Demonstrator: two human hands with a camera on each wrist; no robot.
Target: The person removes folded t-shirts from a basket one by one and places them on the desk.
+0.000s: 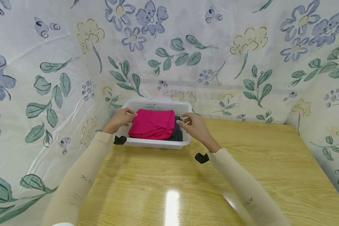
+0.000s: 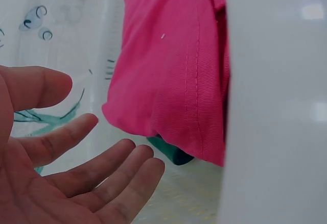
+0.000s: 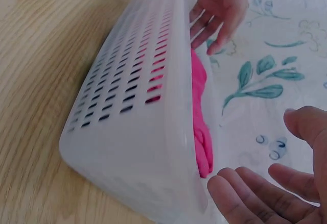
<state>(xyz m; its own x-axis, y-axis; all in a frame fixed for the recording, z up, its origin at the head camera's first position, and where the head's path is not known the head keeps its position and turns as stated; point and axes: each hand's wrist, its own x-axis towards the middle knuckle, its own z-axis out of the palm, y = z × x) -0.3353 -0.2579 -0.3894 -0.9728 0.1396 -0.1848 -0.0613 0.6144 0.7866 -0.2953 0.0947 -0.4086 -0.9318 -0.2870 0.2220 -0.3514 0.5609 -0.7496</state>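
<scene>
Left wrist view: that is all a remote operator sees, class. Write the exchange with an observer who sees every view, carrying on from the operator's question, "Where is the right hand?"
Observer: The right hand is at the right end of the basket, in the head view.
Operator: I see pink cloth. What shows past its right edge?
Observer: Dark cloth, in the same basket.
Operator: And what does the basket stand on?
Observer: A wood-grain table.
</scene>
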